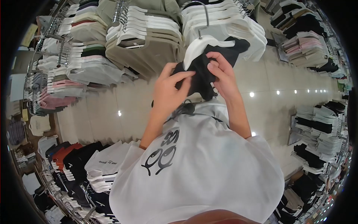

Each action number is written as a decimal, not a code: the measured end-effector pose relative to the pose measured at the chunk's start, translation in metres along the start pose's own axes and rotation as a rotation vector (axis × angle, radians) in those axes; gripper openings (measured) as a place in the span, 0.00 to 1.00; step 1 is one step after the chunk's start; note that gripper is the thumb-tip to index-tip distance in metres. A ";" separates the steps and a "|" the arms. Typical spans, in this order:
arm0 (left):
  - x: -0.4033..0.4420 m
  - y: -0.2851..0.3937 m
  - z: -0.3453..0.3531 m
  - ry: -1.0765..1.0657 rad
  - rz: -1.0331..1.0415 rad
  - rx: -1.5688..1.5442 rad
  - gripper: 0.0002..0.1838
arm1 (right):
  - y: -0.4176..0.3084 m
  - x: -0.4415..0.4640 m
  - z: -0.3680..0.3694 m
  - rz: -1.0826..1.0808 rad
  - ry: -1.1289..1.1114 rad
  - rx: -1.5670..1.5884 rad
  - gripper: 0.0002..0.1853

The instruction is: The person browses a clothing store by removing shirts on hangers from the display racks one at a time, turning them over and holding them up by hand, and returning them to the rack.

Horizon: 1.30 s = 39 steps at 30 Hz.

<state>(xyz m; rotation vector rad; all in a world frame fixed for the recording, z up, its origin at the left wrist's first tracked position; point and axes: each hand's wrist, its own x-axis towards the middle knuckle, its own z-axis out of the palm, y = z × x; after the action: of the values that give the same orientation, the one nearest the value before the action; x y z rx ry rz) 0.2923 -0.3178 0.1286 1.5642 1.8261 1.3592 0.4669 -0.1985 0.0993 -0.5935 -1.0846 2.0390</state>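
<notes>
A black garment [201,80] hangs bunched in front of me on a white hanger [194,51], whose metal hook points up. The hanger's left shoulder is bare, while black cloth covers part of its right side. My left hand [169,89] is at the garment's left edge, fingers bent and gripping the cloth beside the hanger's left end. On the other side, my right hand [222,76] pinches the black fabric between thumb and fingers below the hanger's middle. Folds hide the garment's full shape.
Beyond my hands, olive-brown shirts [149,52] and white shirts [242,33] hang on racks. Another rack of clothes [85,71] stands at left. Dark and white garments [104,160] hang at lower left, with more clothes [317,123] at right. Shiny tiled floor [130,100] lies between.
</notes>
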 end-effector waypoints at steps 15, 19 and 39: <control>0.019 -0.001 0.033 0.002 -0.118 0.075 0.16 | 0.006 -0.011 -0.024 -0.086 -0.229 0.298 0.11; 0.018 -0.014 0.038 0.019 -0.125 -0.023 0.13 | 0.001 -0.013 -0.022 -0.110 -0.294 0.484 0.09; 0.024 -0.041 -0.014 0.020 0.121 -0.083 0.08 | -0.055 -0.011 -0.058 -0.810 0.417 -1.515 0.37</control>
<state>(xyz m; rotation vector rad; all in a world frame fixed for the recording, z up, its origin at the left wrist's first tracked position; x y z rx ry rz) 0.2520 -0.2984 0.1078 1.6460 1.6875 1.4896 0.5348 -0.1573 0.1152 -0.9610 -2.0099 0.1255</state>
